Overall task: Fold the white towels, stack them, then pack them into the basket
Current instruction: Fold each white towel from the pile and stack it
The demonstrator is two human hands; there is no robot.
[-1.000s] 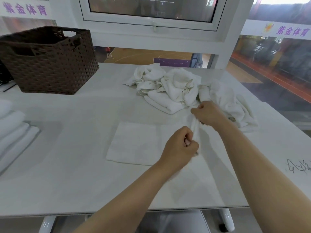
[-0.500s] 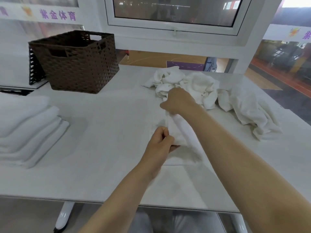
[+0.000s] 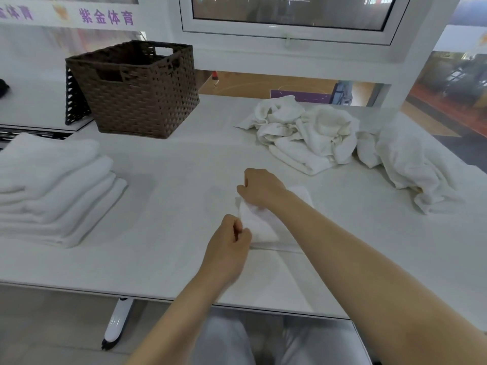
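I see both hands working one white towel (image 3: pixel 259 223) at the middle of the counter (image 3: pixel 168 180). The left hand (image 3: pixel 228 248) sits at the towel's near left corner, fingers curled and pinching the cloth edge. The right hand (image 3: pixel 259 188) is at the far left corner, knuckles up, fingers curled down onto the cloth; its forearm crosses over the towel and hides much of the right half. The towel lies folded into a narrow shape, flat on the counter.

To the left, near the counter's edge, I have a stack of folded towels (image 3: pixel 52 191), several layers deep. Behind it, toward the far left of the counter, stands the brown woven basket (image 3: pixel 137 90), upright, and I cannot see its bottom. On the far right lies a heap of crumpled towels (image 3: pixel 316 135), with another loose towel (image 3: pixel 411 164) just beside it, draped toward the right edge.
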